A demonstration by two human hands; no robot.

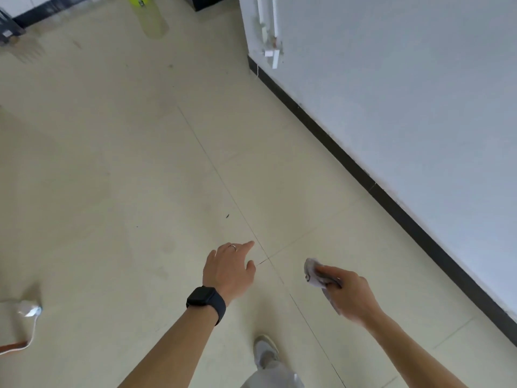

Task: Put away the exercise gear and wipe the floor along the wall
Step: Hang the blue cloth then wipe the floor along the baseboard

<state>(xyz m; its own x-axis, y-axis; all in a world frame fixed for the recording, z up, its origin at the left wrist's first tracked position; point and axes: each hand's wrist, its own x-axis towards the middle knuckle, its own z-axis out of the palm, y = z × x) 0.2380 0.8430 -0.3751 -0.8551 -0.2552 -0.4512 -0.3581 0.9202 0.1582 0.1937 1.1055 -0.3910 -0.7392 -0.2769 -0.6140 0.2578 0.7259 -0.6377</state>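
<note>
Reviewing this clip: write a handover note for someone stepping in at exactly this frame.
Left hand: open, holding nothing, watch on the wrist.
Right hand: grips a grey cloth, which does not appear to touch the floor.
Gear: a yellow-green roll stands at the far end; possibly exercise gear, I cannot tell.
Done: nothing confirmable; a dark speck lies on the tiles.
Left: wipe the strip along the wall beside the black baseboard, and check the roll.
</note>
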